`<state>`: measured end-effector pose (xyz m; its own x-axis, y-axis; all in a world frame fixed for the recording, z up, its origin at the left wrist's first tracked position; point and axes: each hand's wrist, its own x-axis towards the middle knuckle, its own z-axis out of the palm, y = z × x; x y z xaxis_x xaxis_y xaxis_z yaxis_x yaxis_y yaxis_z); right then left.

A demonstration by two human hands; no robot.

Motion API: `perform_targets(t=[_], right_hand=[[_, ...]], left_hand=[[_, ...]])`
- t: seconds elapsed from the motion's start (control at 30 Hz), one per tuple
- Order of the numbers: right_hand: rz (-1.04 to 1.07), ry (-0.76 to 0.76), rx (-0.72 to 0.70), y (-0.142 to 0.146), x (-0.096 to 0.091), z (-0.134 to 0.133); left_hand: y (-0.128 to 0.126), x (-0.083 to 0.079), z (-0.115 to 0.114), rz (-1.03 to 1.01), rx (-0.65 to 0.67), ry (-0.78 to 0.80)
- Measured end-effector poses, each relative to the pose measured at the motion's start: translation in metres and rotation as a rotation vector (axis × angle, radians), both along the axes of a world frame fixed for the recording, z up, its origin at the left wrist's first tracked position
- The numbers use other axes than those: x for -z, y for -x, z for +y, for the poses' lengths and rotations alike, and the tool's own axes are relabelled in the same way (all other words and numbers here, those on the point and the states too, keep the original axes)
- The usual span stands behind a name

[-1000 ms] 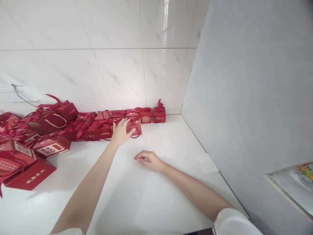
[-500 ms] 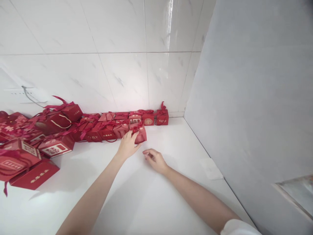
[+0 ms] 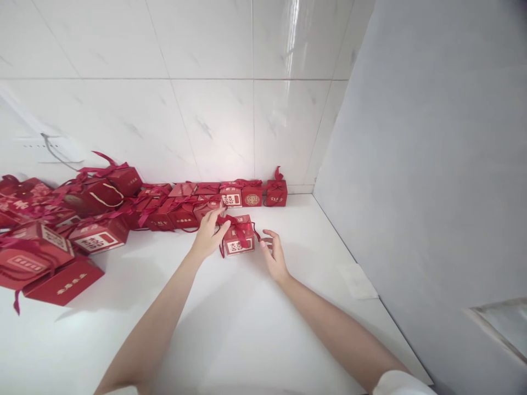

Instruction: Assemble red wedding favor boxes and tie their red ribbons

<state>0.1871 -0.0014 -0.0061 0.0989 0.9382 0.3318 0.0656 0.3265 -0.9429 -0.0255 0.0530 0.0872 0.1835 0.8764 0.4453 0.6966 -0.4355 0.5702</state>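
A small red gift box [image 3: 240, 236] with a dark red ribbon bow stands on the white counter [image 3: 230, 323], a little in front of the row of boxes. My left hand [image 3: 209, 235] holds its left side, thumb and fingers against the box. My right hand [image 3: 273, 253] is just right of the box with its fingers spread and curled toward it, touching or almost touching its ribbon loop.
A row of small red ribboned boxes [image 3: 214, 198] lines the tiled wall, ending at a single box [image 3: 276, 193] near the corner. Larger red boxes [image 3: 61, 241] are piled at the left. A grey panel [image 3: 432, 164] walls off the right side.
My left hand has pulled the small box out of the row toward me. My right hand has lifted off the counter and moved up to the box's right side, fingers opening.
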Motion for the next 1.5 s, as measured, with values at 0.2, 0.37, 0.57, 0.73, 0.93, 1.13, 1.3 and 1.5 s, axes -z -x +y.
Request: perform_targets(t=[0.2, 0.37, 0.57, 0.73, 0.93, 1.13, 1.3, 1.5], right_hand=[[0.025, -0.009, -0.035, 0.002, -0.007, 0.007], [-0.005, -0.066, 0.027, -0.003, -0.054, 0.032], [-0.177, -0.068, -0.170, -0.011, -0.139, 0.029], [-0.431, 0.147, -0.851, -0.001, -0.152, -0.008], [-0.581, 0.244, -1.055, 0.026, -0.113, -0.008], [-0.393, 0.397, -1.052, 0.036, -0.095, -0.006], [-0.323, 0.571, -1.079, 0.037, -0.089, -0.007], [-0.203, 0.601, -1.126, 0.036, -0.094, -0.004]], left_hand=[[0.008, 0.001, 0.004, -0.127, -0.005, 0.293], [0.011, -0.034, -0.018, 0.052, -0.072, 0.346], [0.014, -0.045, -0.021, 0.042, 0.179, 0.478], [0.016, -0.036, -0.012, -0.002, 0.363, 0.496], [0.024, -0.023, -0.005, 0.014, 0.377, 0.538], [0.033, -0.024, -0.002, 0.041, 0.413, 0.582], [0.035, -0.026, -0.004, 0.002, 0.412, 0.613], [0.036, -0.021, -0.001, 0.047, 0.409, 0.554]])
